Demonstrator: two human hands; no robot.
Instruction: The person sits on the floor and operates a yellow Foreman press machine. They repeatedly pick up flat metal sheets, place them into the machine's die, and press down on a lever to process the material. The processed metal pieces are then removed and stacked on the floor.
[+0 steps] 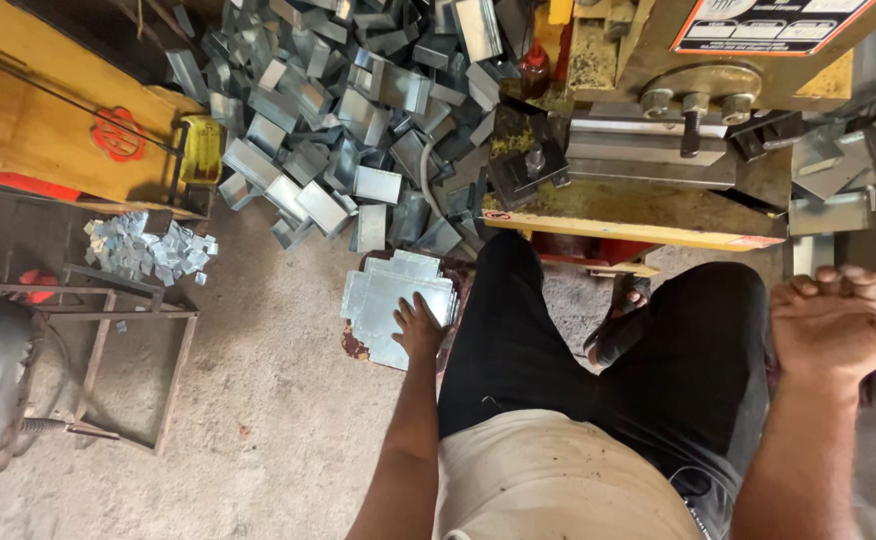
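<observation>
Head camera view, looking down at a seated person's two legs in black trousers. One stack of flat metal blanks (390,300), silvery sheets with notched corners, lies on the concrete floor (278,420) just beside the nearer knee. The left hand (418,325) rests flat on top of that stack, fingers spread and touching the top sheet, not clamped around it. The right hand (838,320) is well apart from the stack, across both legs, raised with fingers curled loosely; whether it grips anything cannot be told. Beyond the stack, away from the person, sits one large heap of folded metal boxes (338,130), too many to count. Beside the heap, straight ahead of the knees, stands one yellow press machine (648,150) with three bolts showing on its front. To the far side of the stack from the legs lies one small pile of tiny metal offcuts (148,250), near one rusty metal frame (123,360).
</observation>
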